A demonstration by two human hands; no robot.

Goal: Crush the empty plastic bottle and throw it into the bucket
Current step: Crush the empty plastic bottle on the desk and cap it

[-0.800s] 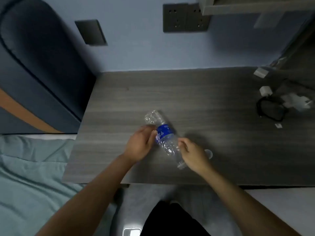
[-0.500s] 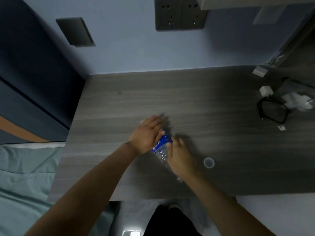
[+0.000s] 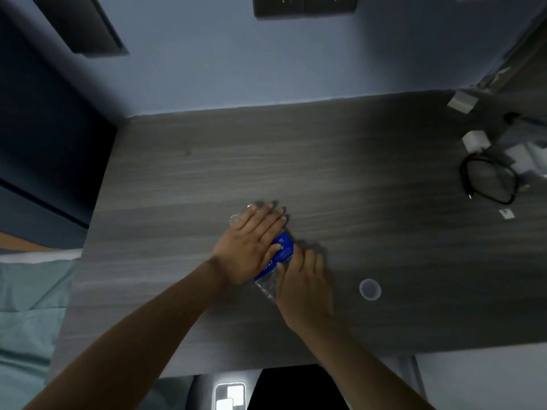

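A clear plastic bottle (image 3: 281, 250) with a blue label lies on its side on the grey wooden desk (image 3: 325, 179). My left hand (image 3: 251, 247) lies flat, palm down, over its upper half, fingers stretched out. My right hand (image 3: 305, 288) rests palm down on the lower half, toward the neck. Only the label, a strip of crinkled plastic between the hands and the bottle's base past my left fingertips show. Its cap (image 3: 370, 289) lies on the desk to the right. No bucket is in view.
A black cable loop (image 3: 488, 182) and white adapters (image 3: 476, 140) lie at the desk's right end. Wall sockets (image 3: 305, 4) sit above the desk. A bed with a teal sheet (image 3: 26, 306) is at the left. The desk's front edge runs just below my forearms.
Both hands went from holding the bottle at its sides to lying flat on top of it. The bottle now looks flatter and mostly covered. The camera has leaned closer.
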